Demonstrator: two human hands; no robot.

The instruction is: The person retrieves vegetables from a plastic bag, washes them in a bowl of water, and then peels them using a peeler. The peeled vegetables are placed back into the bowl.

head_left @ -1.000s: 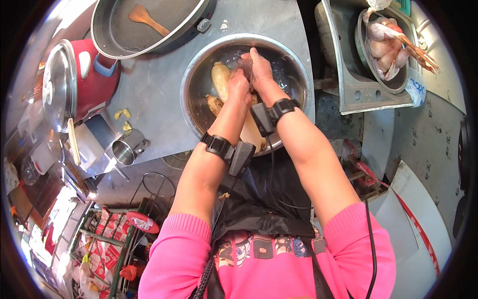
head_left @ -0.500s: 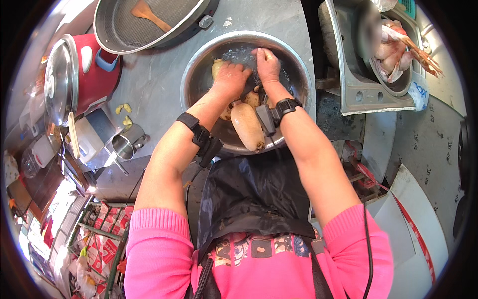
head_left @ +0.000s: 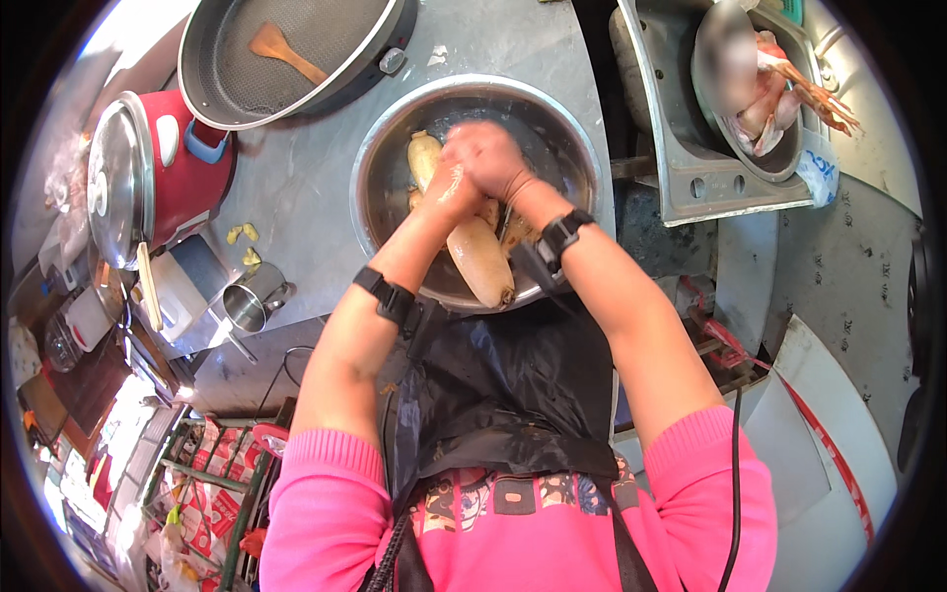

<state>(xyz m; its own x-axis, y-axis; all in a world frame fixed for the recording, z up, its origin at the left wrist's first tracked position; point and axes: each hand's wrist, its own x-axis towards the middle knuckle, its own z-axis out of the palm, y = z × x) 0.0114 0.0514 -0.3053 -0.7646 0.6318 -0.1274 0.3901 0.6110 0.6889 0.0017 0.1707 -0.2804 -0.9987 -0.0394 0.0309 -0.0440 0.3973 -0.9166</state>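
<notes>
A steel basin (head_left: pixel 367 232) holds several pale lotus root pieces and some water. The largest lotus root (head_left: pixel 479 264) lies near the basin's front, its dark end toward me. Another lotus root (head_left: pixel 424 156) shows at the left, partly covered. Over the middle of the basin my left hand (head_left: pixel 454 191) meets my right hand (head_left: pixel 490 156). Wet skin shows on the left hand. The right hand is smeared by motion and overlaps the left one. Their fingers are hidden or blurred, so anything between them cannot be made out. More lotus root is partly hidden beneath the hands.
A wide pan (head_left: pixel 222 74) with a wooden spatula (head_left: pixel 286 51) stands at the far left, beside a red lidded cooker (head_left: pixel 187 163). A metal mug (head_left: pixel 245 307) and small yellow pieces (head_left: pixel 252 257) lie closer. At right, a metal sink (head_left: pixel 681 202) contains a bowl of raw poultry (head_left: pixel 774 109).
My hands were apart down in the basin; now they are together above the lotus root. The left lotus root piece is more exposed. The view has shifted slightly.
</notes>
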